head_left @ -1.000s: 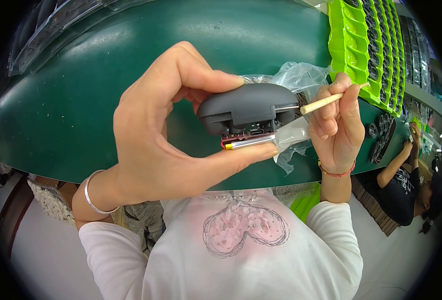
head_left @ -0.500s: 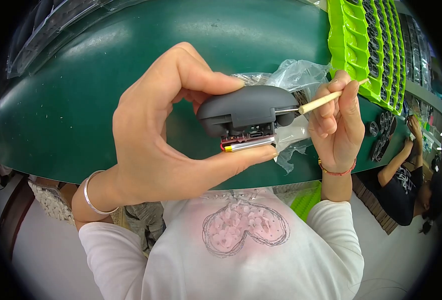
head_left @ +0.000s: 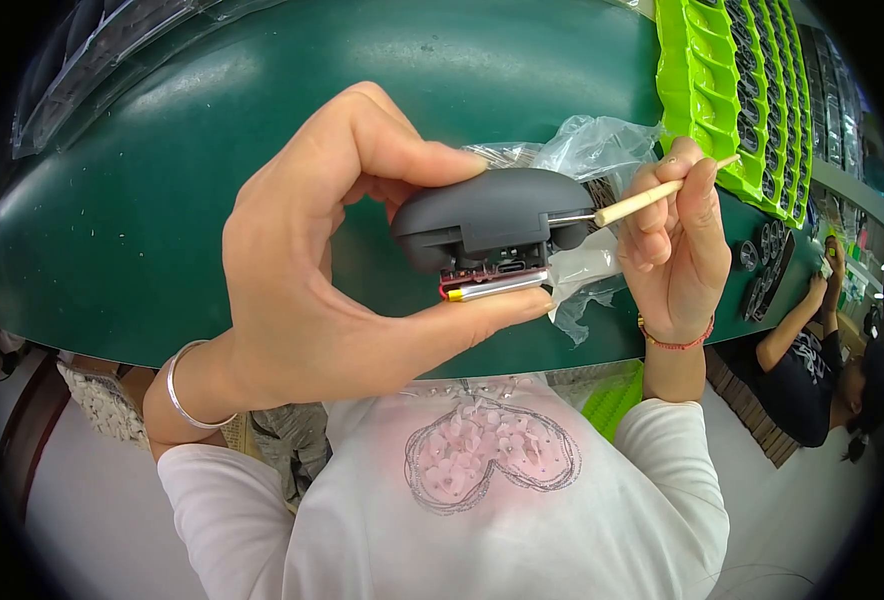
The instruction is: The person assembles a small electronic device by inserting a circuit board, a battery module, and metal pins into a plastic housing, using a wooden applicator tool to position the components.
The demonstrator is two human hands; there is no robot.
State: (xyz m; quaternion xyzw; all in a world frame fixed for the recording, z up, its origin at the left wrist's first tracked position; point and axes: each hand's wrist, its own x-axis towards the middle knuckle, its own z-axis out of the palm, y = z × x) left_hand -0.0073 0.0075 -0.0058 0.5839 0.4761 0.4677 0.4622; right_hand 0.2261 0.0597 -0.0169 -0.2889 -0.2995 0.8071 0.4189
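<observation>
Between the thumb and bent fingers of my left hand (head_left: 312, 250) is a dark grey rounded plastic housing (head_left: 502, 205). A red circuit board (head_left: 482, 272) with a small port shows under it, and below that lies a silver battery-like cell (head_left: 502, 287) with yellow tape at its end, against my thumb. My right hand (head_left: 677, 240) pinches a thin wooden stick (head_left: 642, 203). From the stick's near end a fine metal pin (head_left: 572, 218) reaches into a slot at the housing's right side. The pin's tip is hidden inside.
Behind the housing, a clear plastic bag (head_left: 597, 150) with thin metal pieces lies on the green table (head_left: 442, 80). A bright green tray (head_left: 707, 90) of dark parts stands at the far right, with dark round parts (head_left: 762, 265) nearby. Another person (head_left: 812, 370) works beyond them.
The housing and my left hand have shifted very slightly left and up. The stick has followed, its pin still in the slot. The other person's hands have moved a little.
</observation>
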